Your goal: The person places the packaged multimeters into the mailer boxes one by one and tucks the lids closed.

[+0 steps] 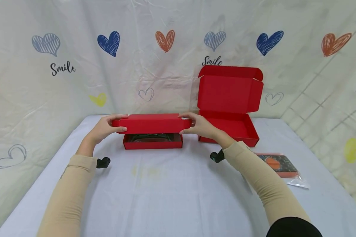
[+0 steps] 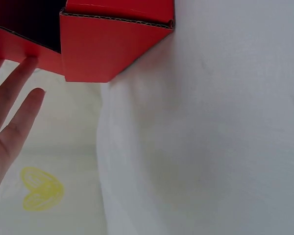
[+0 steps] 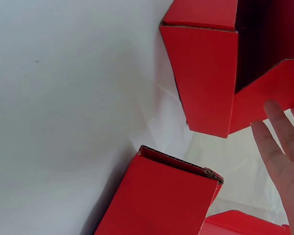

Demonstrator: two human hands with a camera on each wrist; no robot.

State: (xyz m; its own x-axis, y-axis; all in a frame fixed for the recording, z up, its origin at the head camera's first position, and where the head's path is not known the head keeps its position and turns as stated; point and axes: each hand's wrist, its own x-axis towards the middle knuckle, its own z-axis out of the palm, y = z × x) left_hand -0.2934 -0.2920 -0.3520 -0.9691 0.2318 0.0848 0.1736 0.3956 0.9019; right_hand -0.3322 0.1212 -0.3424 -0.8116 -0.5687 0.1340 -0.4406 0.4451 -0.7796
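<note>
A red cardboard box (image 1: 153,145) stands at the middle back of the table, its hinged lid (image 1: 154,124) tilted partly up toward me. Inside lies something dark in clear plastic (image 1: 151,138), mostly hidden by the lid. My left hand (image 1: 106,126) grips the lid's left end, thumb in front and fingers over the top. At the right end, my right hand (image 1: 201,126) pinches the lid likewise. Both wrist views show fingers against the lid's side flaps: left fingers (image 2: 12,95) and right fingers (image 3: 279,134).
Right of it, a second red box (image 1: 230,126) stands with its lid upright. A clear bag with a black and orange pack (image 1: 280,167) lies at the right, near my right forearm. A white sheet with printed hearts (image 1: 166,82) hangs directly behind the table.
</note>
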